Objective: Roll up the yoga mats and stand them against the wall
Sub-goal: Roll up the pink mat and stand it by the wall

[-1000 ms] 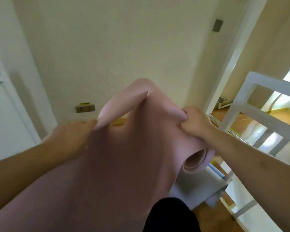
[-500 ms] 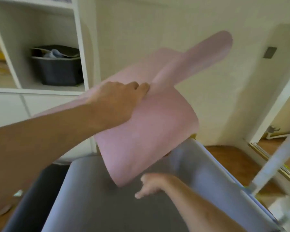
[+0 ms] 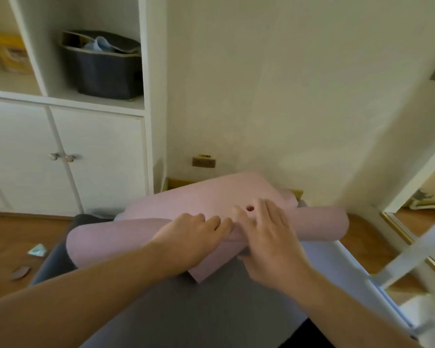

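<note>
- Nearest to us, a grey mat lies flat on the floor, and it carries the pink one.
- Our left hand presses down on the pink mat. Its fingers look a bit bent, and we think it keeps the loose roll from popping open.
- Our right hand lies flat, grip open, fingers spread over the roll near a small hole.
- The pink mat lies across the grey mat's far edge, only partly rolled.
- Beyond it is the wall, where we must stand it.
</note>
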Action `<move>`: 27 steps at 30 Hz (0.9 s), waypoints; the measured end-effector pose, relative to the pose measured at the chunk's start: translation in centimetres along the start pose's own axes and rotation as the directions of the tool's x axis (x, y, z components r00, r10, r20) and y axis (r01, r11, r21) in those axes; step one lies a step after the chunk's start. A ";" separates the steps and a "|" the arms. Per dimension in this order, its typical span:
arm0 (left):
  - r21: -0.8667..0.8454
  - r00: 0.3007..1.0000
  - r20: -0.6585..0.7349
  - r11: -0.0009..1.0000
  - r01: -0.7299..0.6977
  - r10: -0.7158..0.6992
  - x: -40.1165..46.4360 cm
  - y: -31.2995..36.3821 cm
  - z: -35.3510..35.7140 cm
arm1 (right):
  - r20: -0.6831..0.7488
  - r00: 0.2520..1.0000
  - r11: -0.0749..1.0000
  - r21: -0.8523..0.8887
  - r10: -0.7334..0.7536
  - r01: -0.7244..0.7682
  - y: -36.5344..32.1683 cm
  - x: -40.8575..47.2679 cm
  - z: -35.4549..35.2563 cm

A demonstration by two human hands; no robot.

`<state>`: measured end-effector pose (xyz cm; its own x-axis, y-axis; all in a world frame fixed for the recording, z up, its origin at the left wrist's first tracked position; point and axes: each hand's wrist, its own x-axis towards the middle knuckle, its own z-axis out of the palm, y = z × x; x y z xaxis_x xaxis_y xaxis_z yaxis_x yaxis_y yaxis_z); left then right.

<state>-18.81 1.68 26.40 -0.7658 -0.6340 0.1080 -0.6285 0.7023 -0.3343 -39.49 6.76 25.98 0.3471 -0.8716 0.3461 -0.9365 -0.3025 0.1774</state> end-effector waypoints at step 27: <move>-0.110 0.973 -0.044 0.969 0.219 -0.225 -10.6 -7.1 9.4 | 0.111 0.992 0.998 0.014 0.055 -0.057 -0.8 1.0 7.0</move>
<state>-4.95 0.36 18.82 -0.6100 -0.7607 0.2219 -0.7921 0.5776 -0.1973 -38.76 3.45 19.68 0.2875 -0.9243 0.2511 -0.9553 -0.2579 0.1446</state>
